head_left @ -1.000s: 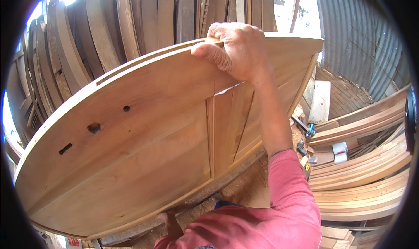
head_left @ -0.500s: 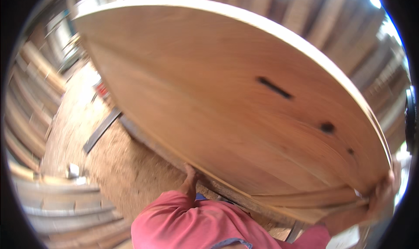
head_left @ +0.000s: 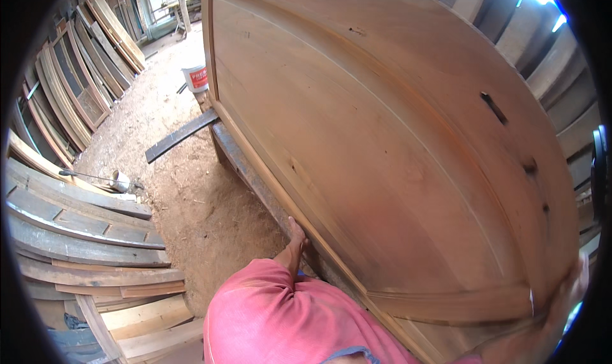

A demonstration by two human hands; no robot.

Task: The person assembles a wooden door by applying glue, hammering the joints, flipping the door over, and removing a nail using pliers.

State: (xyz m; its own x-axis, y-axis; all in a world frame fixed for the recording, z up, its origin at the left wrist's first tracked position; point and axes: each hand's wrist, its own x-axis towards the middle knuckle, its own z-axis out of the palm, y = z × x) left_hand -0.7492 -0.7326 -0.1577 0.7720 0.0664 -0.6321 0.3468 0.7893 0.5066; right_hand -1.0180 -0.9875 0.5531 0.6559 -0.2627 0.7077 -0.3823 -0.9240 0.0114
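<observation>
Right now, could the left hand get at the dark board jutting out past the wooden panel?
Probably not without stepping closer: the left hand is at the lower edge of the wooden panel, and the dark board lies well beyond, near the far corner. Nothing visible blocks the way.

Large wooden panel [head_left: 357, 153] warm reddish brown, tan toward left, faint grain streaks; moulding [head_left: 443, 127] right of centre glows orange. Slot [head_left: 494, 108] and round hole [head_left: 530, 167] at right near-black. Shirt [head_left: 274, 316], lower centre, plain pink; collar [head_left: 347, 352] blue-grey. Ground [head_left: 191, 220] rusty brown, bleached pale at upper left. Bucket [head_left: 195, 67], upper left, white with red label [head_left: 199, 79]. Short plank [head_left: 180, 136] dark grey. Stacked planks [head_left: 83, 243], lower left, weathered grey; boards [head_left: 150, 319] below pale yellow. Leaning boards [head_left: 532, 36], upper right, greyish brown.
</observation>
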